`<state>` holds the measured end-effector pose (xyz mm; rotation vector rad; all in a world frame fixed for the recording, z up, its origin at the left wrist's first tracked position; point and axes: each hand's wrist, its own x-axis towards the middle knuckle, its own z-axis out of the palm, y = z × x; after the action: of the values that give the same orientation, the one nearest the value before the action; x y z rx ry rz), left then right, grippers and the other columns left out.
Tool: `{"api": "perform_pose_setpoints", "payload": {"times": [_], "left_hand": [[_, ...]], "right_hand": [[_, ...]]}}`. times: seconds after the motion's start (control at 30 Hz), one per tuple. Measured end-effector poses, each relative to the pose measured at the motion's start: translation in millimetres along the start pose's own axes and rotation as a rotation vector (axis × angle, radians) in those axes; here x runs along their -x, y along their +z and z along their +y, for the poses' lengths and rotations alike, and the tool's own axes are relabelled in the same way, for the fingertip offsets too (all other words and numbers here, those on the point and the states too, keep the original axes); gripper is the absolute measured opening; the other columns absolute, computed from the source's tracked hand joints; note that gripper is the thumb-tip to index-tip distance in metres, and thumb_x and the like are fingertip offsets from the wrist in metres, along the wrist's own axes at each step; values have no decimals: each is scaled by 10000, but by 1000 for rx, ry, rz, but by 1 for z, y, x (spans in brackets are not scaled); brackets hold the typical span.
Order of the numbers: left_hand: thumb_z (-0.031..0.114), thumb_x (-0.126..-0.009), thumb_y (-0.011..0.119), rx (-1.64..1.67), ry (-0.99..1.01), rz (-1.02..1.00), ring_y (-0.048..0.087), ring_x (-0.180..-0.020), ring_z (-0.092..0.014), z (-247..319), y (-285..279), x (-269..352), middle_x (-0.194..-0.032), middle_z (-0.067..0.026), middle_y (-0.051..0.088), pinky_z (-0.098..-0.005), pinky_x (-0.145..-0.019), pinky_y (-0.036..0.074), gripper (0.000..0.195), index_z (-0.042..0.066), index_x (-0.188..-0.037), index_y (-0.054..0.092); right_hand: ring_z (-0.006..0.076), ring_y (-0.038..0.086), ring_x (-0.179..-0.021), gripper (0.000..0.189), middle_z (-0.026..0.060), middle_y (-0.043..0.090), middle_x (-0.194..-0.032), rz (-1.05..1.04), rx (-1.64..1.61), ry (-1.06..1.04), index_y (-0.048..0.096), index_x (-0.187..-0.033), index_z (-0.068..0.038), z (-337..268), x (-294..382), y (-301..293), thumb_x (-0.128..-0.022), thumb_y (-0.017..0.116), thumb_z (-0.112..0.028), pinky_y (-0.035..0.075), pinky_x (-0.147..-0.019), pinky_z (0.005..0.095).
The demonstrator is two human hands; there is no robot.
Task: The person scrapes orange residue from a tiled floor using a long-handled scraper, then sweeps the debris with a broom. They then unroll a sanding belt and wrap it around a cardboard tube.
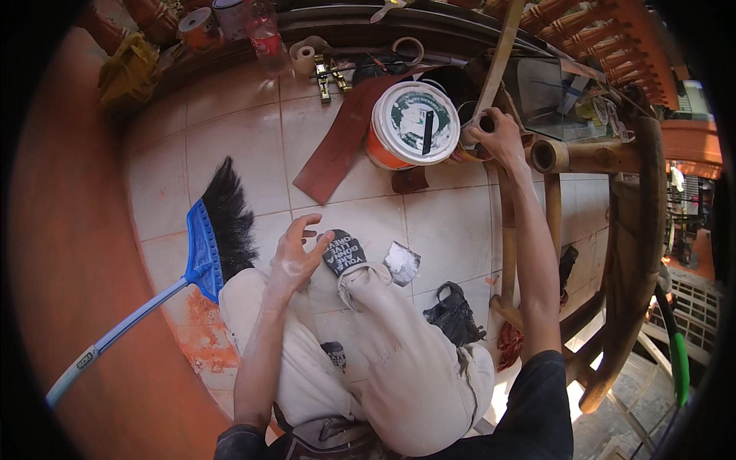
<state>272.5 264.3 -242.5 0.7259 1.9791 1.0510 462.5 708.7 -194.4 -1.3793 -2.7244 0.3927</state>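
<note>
My right hand (501,137) is at the back right, its thumb and fingers around a small pale roll (470,133) with a dark round opening. Just left of it stands an orange bucket (386,152) with a white lid (397,146) smeared with white paste. A flat black strip (428,132) lies on that lid. My left hand (296,253) hangs above my knees with fingers apart and nothing in it. Beyond it, a long reddish-brown strip (342,146), like sandpaper, runs behind the bucket. A small dark sheet with white paste (402,263) lies by my foot.
A blue broom (202,253) with black bristles is at left, beside an orange wall (75,230). A bamboo frame (632,241) and a glass tank (535,98) stand at right. A black plastic bag (454,313) lies by my leg. A plastic bottle (266,40) and tape roll (422,53) are behind.
</note>
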Motion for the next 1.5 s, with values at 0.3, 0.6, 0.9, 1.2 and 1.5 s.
{"api": "perform_pose_setpoints", "payload": {"times": [0.3,0.6,0.9,1.2,1.5], "left_hand": [[501,-705,887,-746,-76,85,317,-1472,-460,-31,44,-169,-1569,-265,353,-643,-1114,360,1183,67,-1592,236],[227,-770,793,-335,166,141,633,-1026,-293,-38,15,-168,-1181,-183,599,-434,-837,558,632,65,-1341,577],[120,-1014,624,-133,141,372,672,-785,-250,-8,-27,-137,-894,-143,709,-367,-763,532,138,7,-1084,662],[74,-1020,633,-165,366,417,697,-820,-218,20,-36,-127,-921,-140,724,-299,-771,528,151,-25,-1129,668],[8,-1008,596,-207,203,464,709,-816,-272,21,-83,-84,-903,-158,712,-331,-749,540,129,-20,-1129,631]], "right_hand": [[269,686,-964,522,187,637,-1206,186,-42,122,644,-1358,-74,-35,32,5,-916,779,-315,565,-870,386],[107,642,-741,209,92,695,-1039,257,-821,64,717,-1169,-3,-149,128,64,-970,693,-61,505,-658,241],[332,743,-1008,323,218,763,-1087,-255,-3,36,799,-1064,-27,-80,-139,29,-900,691,-283,562,-913,411],[365,640,-1265,485,212,683,-1322,-379,208,175,740,-1220,-32,-70,-193,109,-813,778,-291,539,-1033,459],[394,709,-1058,328,193,743,-1117,227,233,-97,739,-1250,-179,-158,-120,-24,-979,586,-281,559,-927,499]]}}
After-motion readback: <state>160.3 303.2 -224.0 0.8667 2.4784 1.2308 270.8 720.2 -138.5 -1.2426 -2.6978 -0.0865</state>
